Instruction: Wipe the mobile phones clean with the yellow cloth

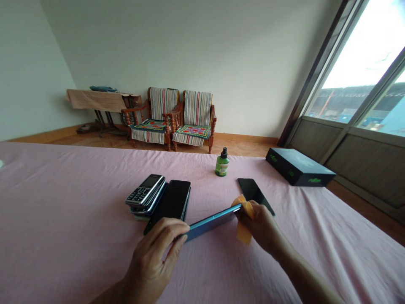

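Observation:
A blue smartphone (211,223) is held up edge-on above the pink cloth, tilted with its right end higher. My left hand (155,255) pinches its left end between thumb and fingers. At the other end, my right hand (257,221) grips an orange cloth (244,234) folded over the phone's corner. Just beyond my left hand lie dark smartphones, the top one (174,198) face up. Beside them is a stack of keypad phones, a silver-and-black one (147,190) uppermost. Past my right hand, another black smartphone (255,192) rests flat.
A green spray bottle (222,162) stands upright near the far edge of the pink sheet (79,202). To the right sits a black box (300,166) with green lettering. Two wooden chairs (193,120) and a cloth-covered table (98,99) are along the wall, with a window (357,80) at right.

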A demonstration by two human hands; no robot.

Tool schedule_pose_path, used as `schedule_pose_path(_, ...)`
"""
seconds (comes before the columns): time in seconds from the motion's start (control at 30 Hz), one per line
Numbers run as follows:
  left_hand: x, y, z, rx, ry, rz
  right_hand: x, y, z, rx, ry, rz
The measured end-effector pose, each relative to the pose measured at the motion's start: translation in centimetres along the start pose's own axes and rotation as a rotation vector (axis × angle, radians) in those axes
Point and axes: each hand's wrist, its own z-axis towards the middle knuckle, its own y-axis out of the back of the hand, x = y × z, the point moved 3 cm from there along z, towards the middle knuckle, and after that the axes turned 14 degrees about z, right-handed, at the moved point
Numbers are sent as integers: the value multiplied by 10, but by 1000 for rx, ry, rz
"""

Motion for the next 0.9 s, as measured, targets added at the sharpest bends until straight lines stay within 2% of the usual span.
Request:
schedule_pose_path(0.1,-1,-1,0,-13,16,1,4,8,2,54,17,28)
schedule_pose_path(0.2,-4,-4,-2,-1,32,-16,20,23,1,121,56,46)
schedule_pose_path(0.37,-11,-13,-8,62,19,-80,59,48,-8,192,264,-56)
schedule_pose_path(0.5,-14,-18,-11,128,12,-115,93,54,-20,187,460,-270)
schedule_pose_path(0.6,-17,-18,-12,154,3,-141,121,48,-30,120,639,-396)
schedule_pose_path(0.7,-19,-17,-12,138,-22,-172,142,31,-37,99,743,-462)
schedule_pose_path(0.8,-17,-11,-11,74,5,-171,153,7,-38,144,746,-475)
schedule_pose_path(0.9,-15,-1,-9,-23,21,-153,157,-13,-36,175,690,-442)
